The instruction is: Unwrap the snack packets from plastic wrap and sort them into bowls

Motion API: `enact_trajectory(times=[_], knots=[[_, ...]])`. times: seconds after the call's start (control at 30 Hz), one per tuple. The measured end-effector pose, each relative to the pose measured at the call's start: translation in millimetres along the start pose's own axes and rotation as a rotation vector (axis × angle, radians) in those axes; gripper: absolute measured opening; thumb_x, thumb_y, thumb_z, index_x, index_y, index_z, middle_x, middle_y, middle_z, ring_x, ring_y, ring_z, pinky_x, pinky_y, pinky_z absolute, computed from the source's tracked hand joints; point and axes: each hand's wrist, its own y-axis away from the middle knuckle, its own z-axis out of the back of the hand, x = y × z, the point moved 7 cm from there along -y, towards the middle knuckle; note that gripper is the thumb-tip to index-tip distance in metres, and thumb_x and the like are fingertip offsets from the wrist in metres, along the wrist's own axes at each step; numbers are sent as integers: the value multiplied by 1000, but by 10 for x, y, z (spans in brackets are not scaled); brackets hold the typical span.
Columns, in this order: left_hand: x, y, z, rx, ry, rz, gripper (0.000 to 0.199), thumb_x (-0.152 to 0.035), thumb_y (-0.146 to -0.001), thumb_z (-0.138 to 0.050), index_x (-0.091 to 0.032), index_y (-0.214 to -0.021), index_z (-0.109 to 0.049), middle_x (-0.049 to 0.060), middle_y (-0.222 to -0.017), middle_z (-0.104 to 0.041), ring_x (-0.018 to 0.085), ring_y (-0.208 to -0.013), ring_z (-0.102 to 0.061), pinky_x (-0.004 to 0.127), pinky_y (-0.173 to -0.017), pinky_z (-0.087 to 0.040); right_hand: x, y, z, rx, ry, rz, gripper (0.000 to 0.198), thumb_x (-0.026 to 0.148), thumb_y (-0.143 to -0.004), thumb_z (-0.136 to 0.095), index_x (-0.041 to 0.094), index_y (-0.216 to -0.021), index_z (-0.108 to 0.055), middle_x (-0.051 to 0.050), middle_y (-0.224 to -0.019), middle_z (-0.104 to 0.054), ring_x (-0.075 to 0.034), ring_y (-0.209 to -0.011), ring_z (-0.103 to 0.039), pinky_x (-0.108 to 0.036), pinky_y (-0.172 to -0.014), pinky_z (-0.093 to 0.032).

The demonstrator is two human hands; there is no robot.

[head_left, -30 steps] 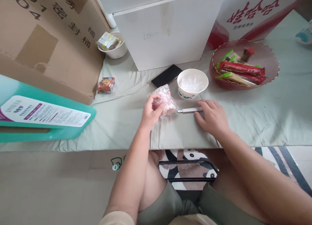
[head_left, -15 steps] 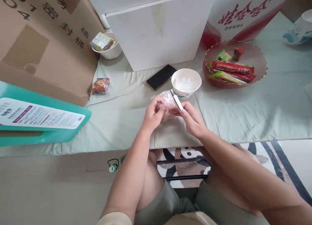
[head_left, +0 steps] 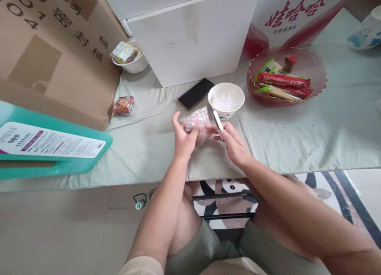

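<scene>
A crinkled clear plastic package (head_left: 201, 122), pinkish in its lower part, is between my hands near the table's front edge. My left hand (head_left: 185, 141) grips its left side with the thumb over it, while the index finger sticks up apart. Between thumb and fingers, my right hand (head_left: 233, 143) holds a slim white-handled tool (head_left: 218, 121) with a dark tip, pointing away from me; its exact kind is unclear. The fingertips of that hand touch the package's right side. Just beyond stands a white paper bowl (head_left: 226, 99) with clear plastic inside.
A black phone (head_left: 196, 93) lies behind the package. Farther right is a pink basket (head_left: 317, 74) of wrapped snacks. On the left are a wrapped snack (head_left: 123, 106), a green jug (head_left: 98, 139) and a cardboard box (head_left: 68, 96). A white box (head_left: 193, 49) stands behind.
My left hand has opened its index finger away from the package and shifted slightly down. More of the plastic package shows. My right hand still holds the white-handled tool, now tilted a little more upright.
</scene>
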Motion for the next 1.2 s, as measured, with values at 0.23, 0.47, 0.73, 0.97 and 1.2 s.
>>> enact_trajectory(times=[0.23, 0.47, 0.73, 0.97, 1.2], knots=[[23, -67, -4, -25, 31, 34, 49, -37, -69, -83, -24, -106, -54, 1, -99, -64, 14, -85, -63, 25, -74, -52, -64, 52, 33, 6, 174, -121, 28, 46, -98, -42, 24, -82, -45, 5, -64, -49, -11, -53, -41, -26, -53, -34], [-52, -14, -68, 66, 43, 18, 48, -37, -68, -83, -24, -105, -56, 0, -90, -65, 13, -76, -62, 24, -70, -51, 10, 5, 2, 42, 411, -88, 31, 44, -97, -39, 23, -77, -50, 2, -65, -54, -15, -63, -50, -28, -61, -37], [-71, -15, -63, 61, 14, -23, 43, -33, -68, -81, -22, -104, -59, 0, -83, -66, 12, -71, -61, 23, -65, -49, 68, -9, 41, 33, 521, -113, 38, 42, -93, -41, 22, -61, -48, 1, -58, -52, -15, -60, -50, -30, -62, -36], [-91, -37, 22, -67, 79, 10, 51, -38, -64, -84, -22, -104, -56, 0, -84, -66, 13, -70, -62, 24, -64, -49, 28, -4, 30, 75, 535, -151, 35, 43, -92, -43, 22, -68, -57, 1, -59, -59, -14, -56, -51, -29, -58, -35], [-122, -133, 220, -200, 250, 63, 58, -40, -57, -87, -24, -99, -51, -2, -84, -65, 11, -62, -59, 22, -53, -45, -21, 50, 60, 127, 639, -214, 34, 42, -91, -44, 22, -66, -55, 2, -56, -54, -15, -56, -50, -30, -56, -32]])
